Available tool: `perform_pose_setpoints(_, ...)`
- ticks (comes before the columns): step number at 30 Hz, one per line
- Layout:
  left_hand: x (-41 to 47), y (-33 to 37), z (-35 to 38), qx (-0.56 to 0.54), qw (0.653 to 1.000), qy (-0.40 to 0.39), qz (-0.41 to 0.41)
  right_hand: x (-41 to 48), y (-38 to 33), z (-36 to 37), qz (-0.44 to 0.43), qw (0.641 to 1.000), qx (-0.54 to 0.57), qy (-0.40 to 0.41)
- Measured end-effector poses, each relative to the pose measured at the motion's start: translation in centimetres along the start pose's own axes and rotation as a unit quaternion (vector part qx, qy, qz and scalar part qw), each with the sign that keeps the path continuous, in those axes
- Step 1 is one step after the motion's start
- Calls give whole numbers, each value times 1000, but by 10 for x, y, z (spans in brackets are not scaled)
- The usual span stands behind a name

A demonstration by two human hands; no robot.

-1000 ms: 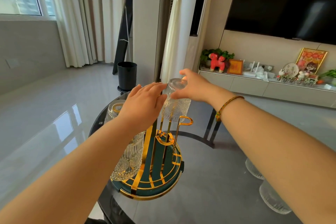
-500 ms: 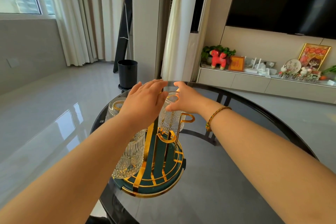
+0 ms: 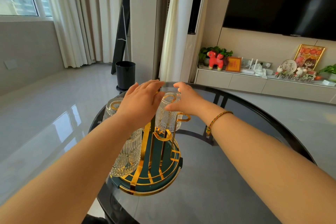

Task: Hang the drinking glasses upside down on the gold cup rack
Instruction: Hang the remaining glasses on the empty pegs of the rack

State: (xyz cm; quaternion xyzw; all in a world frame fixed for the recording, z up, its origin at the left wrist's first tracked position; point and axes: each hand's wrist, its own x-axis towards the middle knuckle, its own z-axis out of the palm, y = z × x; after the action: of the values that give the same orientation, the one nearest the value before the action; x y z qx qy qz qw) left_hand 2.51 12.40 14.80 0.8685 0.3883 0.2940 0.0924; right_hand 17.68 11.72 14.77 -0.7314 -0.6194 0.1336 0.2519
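Home living room: wall television (image 3: 283, 0), low media cabinet (image 3: 254, 83), curtains (image 3: 81, 16), glass table (image 3: 227, 178).

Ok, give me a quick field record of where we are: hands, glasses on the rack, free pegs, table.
left hand: spread flat over the rack top, holding nothing
right hand: fingers open around the far glass, contact unclear
far glass: upside down on a peg
other glasses: near-left glass and far-left glass, both inverted on the rack
gold cup rack: upright on its round green base
free peg: at least one on the right, empty
table: dark glass
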Motion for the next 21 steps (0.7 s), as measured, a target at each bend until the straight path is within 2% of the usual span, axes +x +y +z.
perform_pose_setpoints(4, -4, 4, -4, 2, 1000, -10, -7, -46, 14, -6, -31, 988, 62, 138)
perform_pose_setpoints(7, -9, 7, -6, 10, 1000, -12, -9, -93, 39, -8, -20, 979, 90, 183)
perform_pose_setpoints(11, -25, 14, -10, -29, 998, 64, -3, -162, 77, -3, 22, 948, 141, 286)
perform_pose_setpoints(14, -42, 29, -9, -34, 995, 93, 34, -203, 98, 4, 69, 915, 166, 362)
perform_pose_setpoints(18, -70, 54, 6, -57, 987, 105, 105, -237, 117, 15, 92, 881, 107, 452)
perform_pose_setpoints(21, -90, 71, 25, -80, 981, 96, 147, -249, 133, 21, 126, 856, 112, 488)
